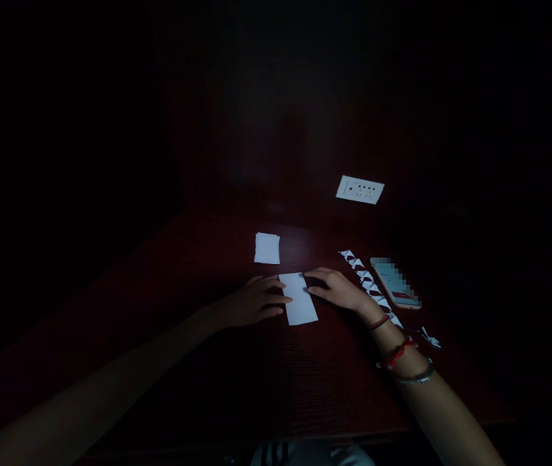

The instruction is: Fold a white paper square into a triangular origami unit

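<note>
A white sheet of paper (301, 304), longer than it is wide, lies flat on the dark red table (237, 382) between my hands. My left hand (259, 301) rests at its left edge, fingers spread and a few fingertips on the paper. At the upper right edge is my right hand (336, 288), its fingers apart and the tips at the paper's border. Neither hand grips anything. Just beyond the sheet sits a small stack of white paper pieces (267, 248). To the right runs a row of small folded paper pieces (365, 281), partly hidden by my right forearm.
A phone (397, 283) with a lit screen lies right of the folded row. Nearer me is another small folded paper piece (430, 338). A white wall socket (360, 189) is at the back. The surroundings are very dark.
</note>
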Motion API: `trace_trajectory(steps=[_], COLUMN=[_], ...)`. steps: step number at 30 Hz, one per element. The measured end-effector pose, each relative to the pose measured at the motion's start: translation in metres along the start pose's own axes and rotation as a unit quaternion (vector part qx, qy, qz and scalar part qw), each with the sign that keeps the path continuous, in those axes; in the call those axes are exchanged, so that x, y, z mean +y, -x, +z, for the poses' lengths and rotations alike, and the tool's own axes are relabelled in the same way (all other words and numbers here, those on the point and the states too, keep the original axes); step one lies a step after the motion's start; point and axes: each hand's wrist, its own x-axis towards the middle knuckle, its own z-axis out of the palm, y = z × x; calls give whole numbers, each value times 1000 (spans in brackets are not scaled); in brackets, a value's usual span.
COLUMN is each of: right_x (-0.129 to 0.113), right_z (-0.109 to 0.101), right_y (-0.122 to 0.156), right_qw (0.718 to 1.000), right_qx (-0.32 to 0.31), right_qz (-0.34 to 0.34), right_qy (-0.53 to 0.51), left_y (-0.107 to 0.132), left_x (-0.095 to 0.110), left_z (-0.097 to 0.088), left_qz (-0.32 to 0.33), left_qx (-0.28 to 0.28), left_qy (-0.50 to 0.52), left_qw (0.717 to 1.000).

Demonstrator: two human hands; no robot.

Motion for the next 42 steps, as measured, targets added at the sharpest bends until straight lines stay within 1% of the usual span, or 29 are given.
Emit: trace_trajectory(steps=[2,5,10,13,16,19,22,25,27,32,36,39,42], right_x=[4,6,3,1,0,-1,-3,-7,-10,-16,-20,-25,-32], right_z=[8,21,37,40,41,41,40,38,39,45,49,48,43], right_y=[-4,-7,-6,-5,-4,-3,-1,-2,-3,-6,-8,-8,-7], right_qw=[1000,1000,999,999,997,998,999,998,996,977,964,957,955], right_qx=[15,17,25,41,56,53,41,50,70,155,184,210,236], right_qz=[10,14,21,33,45,31,13,14,12,30,42,34,13], right_qy=[0,-1,8,10,11,4,-5,-27,-62,-144,-185,-197,-178], left_y=[0,-2,2,3,2,1,4,7,7,3,0,-3,-5], left_x=[3,4,-1,-1,1,2,0,0,1,4,5,6,8], left_z=[-4,-5,2,3,-1,-2,1,6,7,3,1,-1,-7], left_qz=[2,3,-5,-16,-9,-7,-34,-58,-73,-119,-147,-147,-128], left_qx=[-1,-13,14,11,8,11,26,19,23,55,71,101,146], left_qy=[21,43,12,-7,-23,-35,-61,-79,-80,-41,3,21,33], left_qw=[1000,999,1000,1000,1000,999,997,995,994,991,987,984,980])
